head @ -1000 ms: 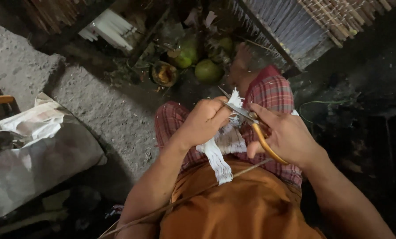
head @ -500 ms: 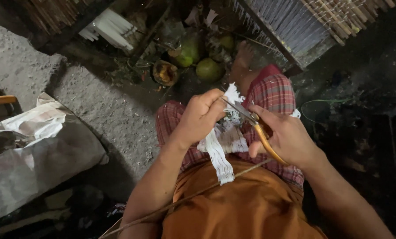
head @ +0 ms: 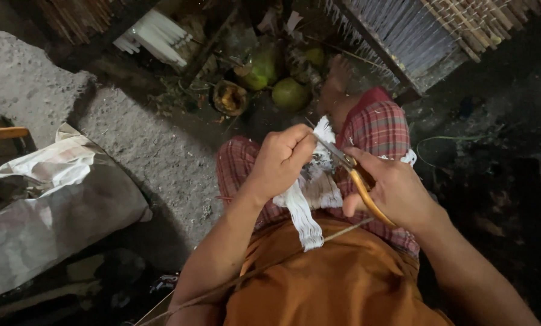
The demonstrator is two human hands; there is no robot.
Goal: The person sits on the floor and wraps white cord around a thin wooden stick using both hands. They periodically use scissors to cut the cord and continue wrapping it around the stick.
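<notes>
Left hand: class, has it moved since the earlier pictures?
No. The left hand holds the white strip in much the same spot below the green coconut.

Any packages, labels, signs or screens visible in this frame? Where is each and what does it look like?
No labels, signs or screens show.
Sack: low on the left, on the ground; bulky, crumpled, grey-white, lying on its side.
Bundle of white sticks: top left; long, thin, stacked together; whether it is wrapped cannot be told.

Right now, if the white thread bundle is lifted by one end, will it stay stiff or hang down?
Probably floppy: the white thread bundle already droops below the left hand. It seems light, held by a fingertip pinch. Its frayed ends could snag on the scissors in the right hand.
</notes>
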